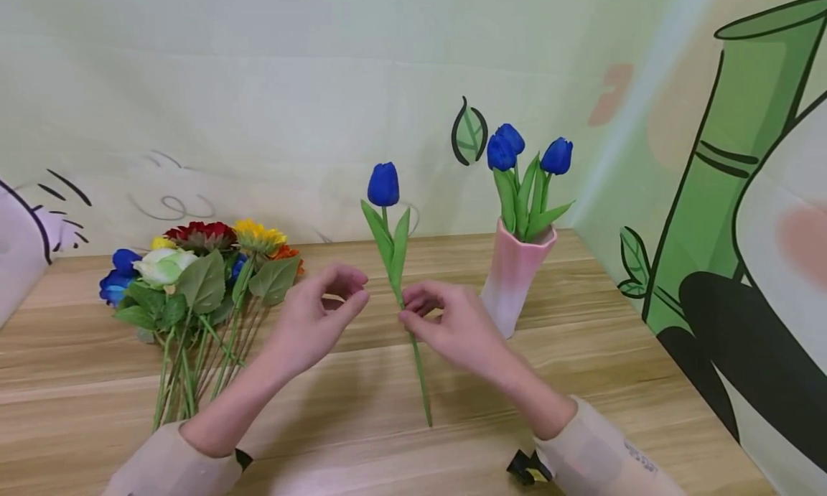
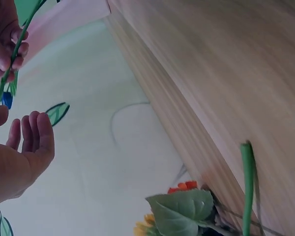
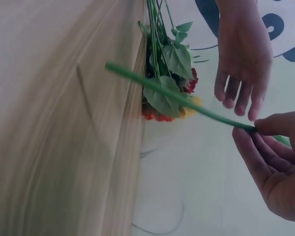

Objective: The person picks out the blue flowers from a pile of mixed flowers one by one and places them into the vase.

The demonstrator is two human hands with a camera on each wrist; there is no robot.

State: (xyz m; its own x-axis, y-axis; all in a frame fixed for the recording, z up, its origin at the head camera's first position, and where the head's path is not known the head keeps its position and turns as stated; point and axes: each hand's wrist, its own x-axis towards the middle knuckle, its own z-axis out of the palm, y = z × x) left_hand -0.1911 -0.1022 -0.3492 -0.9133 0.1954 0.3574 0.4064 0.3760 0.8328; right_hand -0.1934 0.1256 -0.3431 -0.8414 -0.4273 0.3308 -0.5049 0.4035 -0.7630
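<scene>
Held tulip (image 1: 396, 270): a single flower between the two hands, above the table (image 1: 362, 410), left of the vase as seen from the head; blossom uppermost, stem slanting down to the right in that view.
Blossom (image 1: 384, 185): deep blue, egg-shaped, its overlapping petals gathered closely and slightly jagged at the top.
Leaves (image 1: 400, 248): two, green, long and pointed, spreading in a V below the blossom.
Stem (image 3: 162, 92): slender, smooth and green, gently curved, with a blunt lower end; whether that end touches the wood cannot be told.
Right hand (image 1: 455, 324): thumb and fingertips pinched on the stem, just below the leaves.
Left hand (image 1: 319, 316): fingers loosely bent, thumb and fingertips apart, near the tulip on its other side.
Vase (image 1: 520, 266): pink at the rim, paling to white below, upright beyond the right hand.
Vase tulips (image 1: 526, 191): three blue blossoms with green leaves, standing inside the vase.
Mixed bunch (image 1: 202, 281): red, yellow, orange, white and blue flowers lying at the left.
</scene>
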